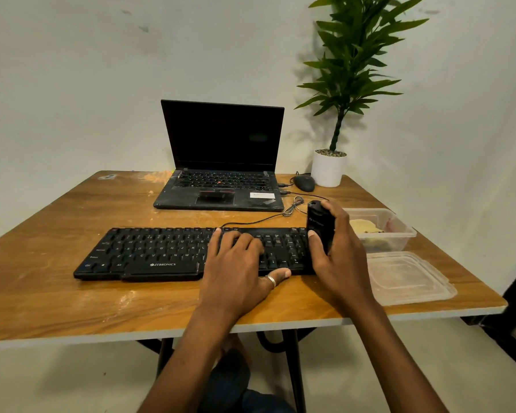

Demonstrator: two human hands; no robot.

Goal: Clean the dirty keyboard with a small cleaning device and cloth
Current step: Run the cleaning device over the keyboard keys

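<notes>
Right hand [338, 251] grips the small black cylindrical cleaning device [320, 226] upright over the black plastic keyboard [161, 251]; flat, open left hand [239, 263] steadies it. I'd sweep slowly, row by row.

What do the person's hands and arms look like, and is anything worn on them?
No sleeve shows on either arm; both are bare as far as the picture reaches. The left hand wears a plain silver ring on the thumb. The right hand has no ring that can be seen. No gloves, watch or bracelet. The nails are short.
</notes>
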